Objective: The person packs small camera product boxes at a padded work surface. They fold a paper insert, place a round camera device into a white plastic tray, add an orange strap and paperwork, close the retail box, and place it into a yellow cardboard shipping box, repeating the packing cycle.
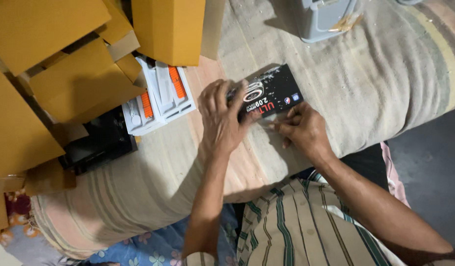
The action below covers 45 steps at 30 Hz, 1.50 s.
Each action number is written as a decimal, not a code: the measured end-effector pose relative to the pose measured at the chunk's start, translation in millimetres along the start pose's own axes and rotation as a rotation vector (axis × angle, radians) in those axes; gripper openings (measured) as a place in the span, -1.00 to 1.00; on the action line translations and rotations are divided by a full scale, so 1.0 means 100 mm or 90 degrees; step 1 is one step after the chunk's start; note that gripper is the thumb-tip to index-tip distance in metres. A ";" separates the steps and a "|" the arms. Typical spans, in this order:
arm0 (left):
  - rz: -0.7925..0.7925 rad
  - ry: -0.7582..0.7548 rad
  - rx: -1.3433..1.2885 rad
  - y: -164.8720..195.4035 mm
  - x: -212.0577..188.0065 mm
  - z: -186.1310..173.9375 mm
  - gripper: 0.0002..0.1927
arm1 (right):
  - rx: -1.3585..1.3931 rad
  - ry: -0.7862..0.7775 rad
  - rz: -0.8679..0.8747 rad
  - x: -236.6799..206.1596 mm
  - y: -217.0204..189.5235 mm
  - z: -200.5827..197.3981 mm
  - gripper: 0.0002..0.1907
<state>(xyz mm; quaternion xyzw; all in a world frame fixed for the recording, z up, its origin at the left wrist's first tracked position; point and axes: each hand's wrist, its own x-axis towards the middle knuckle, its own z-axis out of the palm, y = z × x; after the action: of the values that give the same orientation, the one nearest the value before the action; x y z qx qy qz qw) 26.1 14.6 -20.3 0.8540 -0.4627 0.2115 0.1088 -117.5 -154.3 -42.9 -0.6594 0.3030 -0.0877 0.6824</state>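
While left hand (221, 118) pins black box (274, 89), right hand (301, 129) pinches edge.

Glossy black cardboard box (269, 92) lies on a matt, coarse woven cloth (385, 74).

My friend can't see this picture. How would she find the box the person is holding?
Start at the striped blanket covering the surface, then find the two hands in the middle. The left hand presses on the black box and the right hand touches its near edge. It is flat, long and black, unlike the plain yellow cartons and white trays beside it.
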 end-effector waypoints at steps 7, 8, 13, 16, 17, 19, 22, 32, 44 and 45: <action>0.025 -0.264 -0.163 -0.10 0.18 -0.14 0.05 | 0.018 -0.029 0.005 0.02 0.00 -0.02 -0.63; 0.037 -0.279 -0.169 -0.13 0.23 -0.14 0.04 | 0.025 -0.020 -0.024 0.01 -0.02 -0.02 -0.63; 0.025 -0.326 -0.339 -0.24 0.34 -0.26 -0.13 | 0.080 0.005 -0.168 -0.02 -0.19 0.01 -0.61; -0.002 -0.377 -0.452 -0.31 0.39 -0.39 -0.28 | -0.022 0.052 -0.240 -0.01 -0.32 0.07 -0.60; -0.019 -0.408 -0.438 -0.32 0.42 -0.42 -0.33 | -0.063 0.066 -0.234 0.01 -0.36 0.11 -0.57; -0.055 -0.455 -0.436 -0.34 0.48 -0.48 -0.43 | -0.147 0.097 -0.221 0.05 -0.45 0.15 -0.52; -0.072 -0.467 -0.465 -0.38 0.59 -0.53 -0.57 | -0.181 0.090 -0.234 0.13 -0.56 0.18 -0.52; -0.084 -0.342 -0.382 -0.34 0.66 -0.25 -0.41 | -0.268 0.150 -0.294 0.47 -0.48 0.28 -0.45; -0.054 -0.249 -0.204 -0.30 0.57 -0.19 -0.69 | -0.659 0.232 -0.785 0.27 -0.97 0.06 -0.58; -0.075 -0.279 -0.196 -0.30 0.57 -0.22 -0.71 | -0.686 0.198 -0.867 0.32 -1.06 0.09 -0.64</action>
<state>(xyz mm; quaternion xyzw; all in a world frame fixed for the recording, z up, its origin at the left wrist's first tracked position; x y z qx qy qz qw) 72.5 -3.2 25.4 0.8782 -0.4516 -0.0578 0.1464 -57.2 -175.8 47.9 -0.9095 -0.0664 -0.4094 0.0294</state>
